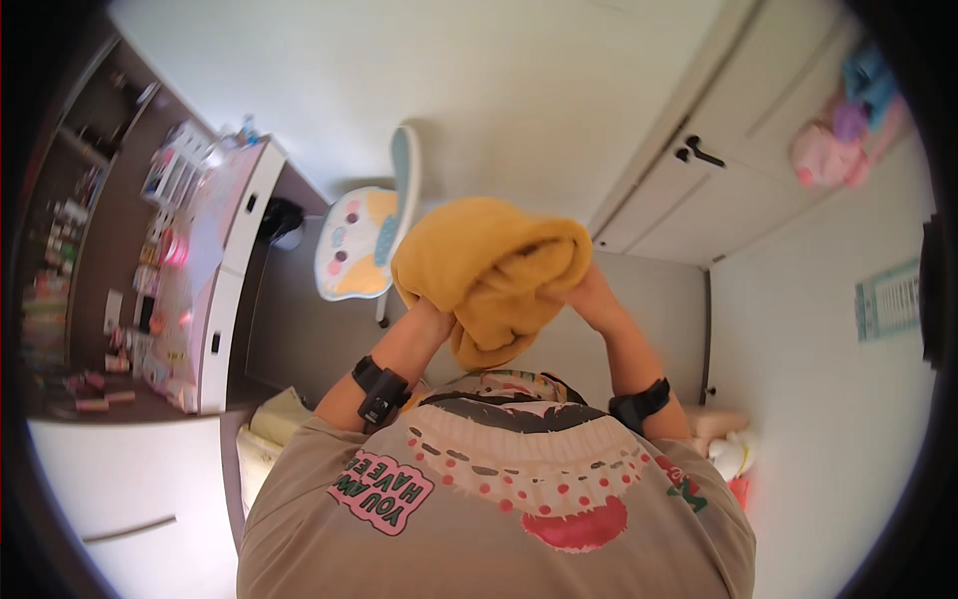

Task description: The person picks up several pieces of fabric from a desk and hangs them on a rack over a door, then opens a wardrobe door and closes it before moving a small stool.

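Note:
A thick mustard-yellow cloth [456,251], folded into a loose bundle, is held up in front of my chest. Its far part is rounded, and its right side shows an open fold with inner layers. My left hand [432,318] grips the lower left of the bundle, with its fingers hidden by the fabric. On the right, my right hand [585,298] has hold of the cloth near that fold; it is slightly blurred and its fingertips are covered. Whether the cloth is a garment or a small blanket cannot be told.
Beyond the cloth stands a child's swivel chair [352,243] with a face-patterned seat. A cluttered desk [224,299] with white drawers runs along the left, a black-lined waste bin [283,224] beside it. At right are a white door [741,150] with a black handle and a hanging pink plush bag [827,153].

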`<action>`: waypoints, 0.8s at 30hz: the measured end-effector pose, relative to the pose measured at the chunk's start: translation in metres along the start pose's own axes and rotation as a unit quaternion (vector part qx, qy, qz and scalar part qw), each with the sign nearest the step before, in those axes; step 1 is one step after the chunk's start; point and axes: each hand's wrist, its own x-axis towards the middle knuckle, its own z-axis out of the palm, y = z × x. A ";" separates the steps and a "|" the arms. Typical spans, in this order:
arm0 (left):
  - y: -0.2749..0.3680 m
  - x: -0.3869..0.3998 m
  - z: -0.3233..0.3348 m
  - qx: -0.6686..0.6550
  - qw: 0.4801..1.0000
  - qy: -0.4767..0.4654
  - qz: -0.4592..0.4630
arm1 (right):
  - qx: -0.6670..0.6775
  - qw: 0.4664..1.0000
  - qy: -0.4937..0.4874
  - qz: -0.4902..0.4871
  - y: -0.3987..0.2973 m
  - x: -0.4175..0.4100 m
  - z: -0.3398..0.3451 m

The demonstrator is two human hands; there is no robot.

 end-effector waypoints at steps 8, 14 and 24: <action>-0.058 0.070 0.055 -0.028 0.949 0.085 -0.303 | 0.300 0.859 0.414 -0.032 -0.069 -0.051 -0.127; -0.018 0.134 0.087 -0.090 0.967 -0.037 -0.236 | 0.339 0.821 0.453 -0.079 -0.096 -0.102 -0.145; -0.039 0.105 0.192 0.601 0.668 -0.288 0.330 | 0.361 0.870 0.333 -0.035 -0.105 -0.079 -0.128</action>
